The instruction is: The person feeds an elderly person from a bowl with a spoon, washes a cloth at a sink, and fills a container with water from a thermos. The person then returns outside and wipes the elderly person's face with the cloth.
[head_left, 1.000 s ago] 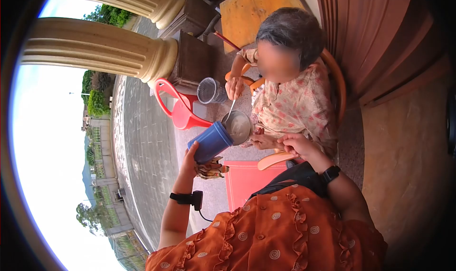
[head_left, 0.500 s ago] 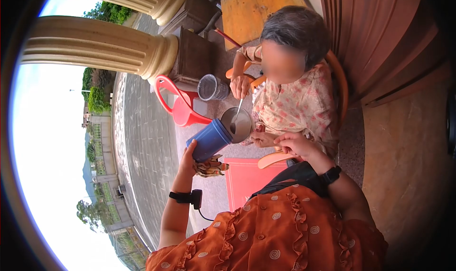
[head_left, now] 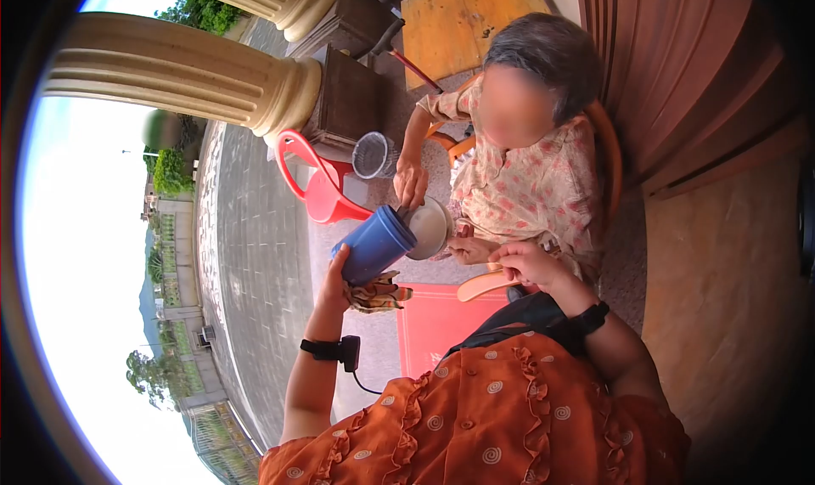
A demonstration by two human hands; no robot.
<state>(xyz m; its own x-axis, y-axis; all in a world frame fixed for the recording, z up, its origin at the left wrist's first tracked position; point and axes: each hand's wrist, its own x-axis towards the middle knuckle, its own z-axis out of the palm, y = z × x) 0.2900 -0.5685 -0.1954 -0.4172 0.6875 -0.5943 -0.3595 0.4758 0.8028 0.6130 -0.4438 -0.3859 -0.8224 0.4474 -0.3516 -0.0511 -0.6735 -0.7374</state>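
My left hand (head_left: 338, 283) is wrapped around a blue cylindrical container (head_left: 370, 249), which is tilted with its mouth toward the seated person. A patterned cloth (head_left: 379, 293) hangs beneath the container, also against my left hand. Beside the mouth, the seated person's one hand (head_left: 411, 185) grips a utensil whose lower end is hidden by the container's rim. A round metal bowl (head_left: 431, 228) rests close to the container, with that person's other hand (head_left: 469, 245) at its edge. My right hand (head_left: 525, 262), fingers loosely bent and apart, hovers near that hand and the chair's armrest (head_left: 488, 284), holding nothing visible.
Facing me, a person in a floral shirt (head_left: 531, 175) sits in a wooden chair. A red plastic stool (head_left: 327, 198) and a mesh wastebasket (head_left: 373, 155) stand to the left. A red box-like surface (head_left: 424, 328) lies below, and a wooden table (head_left: 458, 22) stands behind.
The seated person's utensil hand has moved down and left, from over the bowl to the container's mouth. The bowl has tilted, showing more of its pale side. My hands have barely moved.
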